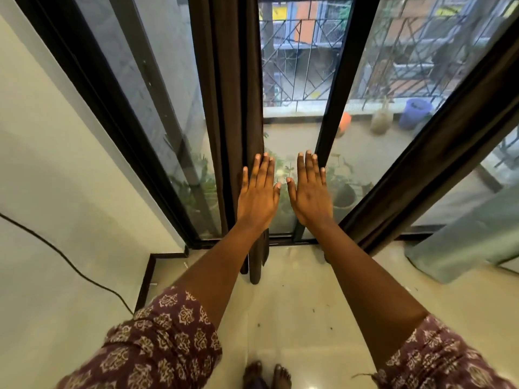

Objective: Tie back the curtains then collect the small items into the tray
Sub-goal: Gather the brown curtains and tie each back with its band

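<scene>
Two dark brown curtains hang before a glass sliding door. The left curtain [227,94] is bunched into a narrow column and reaches the floor. The right curtain [438,153] runs slanted toward the upper right. My left hand [258,192] is stretched forward, fingers straight, its outer edge against the left curtain's folds. My right hand [309,192] is held flat beside it with straight fingers, in front of the glass, holding nothing. No tray or small items are in view.
A black door frame [334,88] stands between the hands' fingertips and the balcony outside. A black cable [70,265] runs across the white wall at left. A pale green curtain [460,242] hangs at right. My bare feet [266,374] stand on the glossy floor.
</scene>
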